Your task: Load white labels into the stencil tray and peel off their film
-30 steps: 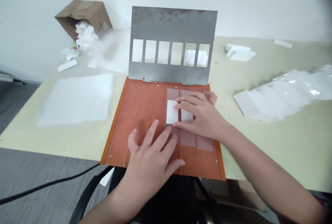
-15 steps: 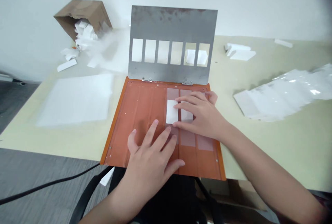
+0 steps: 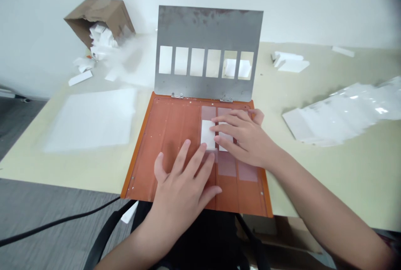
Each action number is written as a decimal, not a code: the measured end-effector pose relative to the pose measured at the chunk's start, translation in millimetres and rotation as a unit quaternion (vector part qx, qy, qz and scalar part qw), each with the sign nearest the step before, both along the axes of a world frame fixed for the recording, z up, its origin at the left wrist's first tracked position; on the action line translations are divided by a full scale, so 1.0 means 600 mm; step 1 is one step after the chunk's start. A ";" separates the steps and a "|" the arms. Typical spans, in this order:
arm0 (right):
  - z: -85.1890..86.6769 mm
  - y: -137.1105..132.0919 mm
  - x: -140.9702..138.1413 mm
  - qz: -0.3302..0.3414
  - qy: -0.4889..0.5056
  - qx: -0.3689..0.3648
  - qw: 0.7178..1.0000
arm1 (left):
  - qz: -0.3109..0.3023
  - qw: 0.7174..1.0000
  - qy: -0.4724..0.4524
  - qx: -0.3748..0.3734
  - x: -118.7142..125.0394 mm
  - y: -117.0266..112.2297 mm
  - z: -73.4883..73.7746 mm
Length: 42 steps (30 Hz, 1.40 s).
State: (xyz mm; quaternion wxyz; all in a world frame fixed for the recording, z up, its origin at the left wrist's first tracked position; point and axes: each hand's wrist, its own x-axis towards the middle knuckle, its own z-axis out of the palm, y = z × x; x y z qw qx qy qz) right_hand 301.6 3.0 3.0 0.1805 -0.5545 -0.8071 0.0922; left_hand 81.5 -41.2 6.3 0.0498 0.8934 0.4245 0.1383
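An orange board [image 3: 169,124] with shallow lengthwise grooves lies in front of me. Hinged to its far edge, a grey metal plate [image 3: 209,28] with a row of rectangular cut-outs stands raised. Translucent strips [image 3: 227,165] lie in the right-hand grooves, and a small white rectangular piece [image 3: 206,130] rests on the leftmost strip. My left hand [image 3: 184,178] is spread over the board, fingertips at that piece's near edge. My right hand [image 3: 244,136] is spread too, its fingertips on the piece's right edge. It partly covers a second white piece [image 3: 224,142].
A cardboard box [image 3: 109,9] on its side spills white pieces at the back left. Translucent sheets [image 3: 94,119] lie left of the board. At the right is a fanned row of clear-wrapped white packets [image 3: 338,115], with white blocks [image 3: 291,62] behind.
My left fingertips have moved slightly forward onto the near edge of the white piece. One lower finger of my right hand has shifted slightly up and right.
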 end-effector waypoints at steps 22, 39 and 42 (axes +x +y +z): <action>-0.014 -0.002 -0.004 0.007 -0.016 0.046 0.999 | 0.044 0.997 0.064 0.022 0.022 0.035 0.003; -0.014 -0.003 -0.004 0.012 -0.014 0.045 0.999 | 0.041 0.998 0.055 0.000 0.029 -0.013 0.000; -0.012 0.000 -0.004 0.007 -0.015 0.041 0.999 | 0.045 0.997 0.057 0.003 0.031 -0.013 -0.003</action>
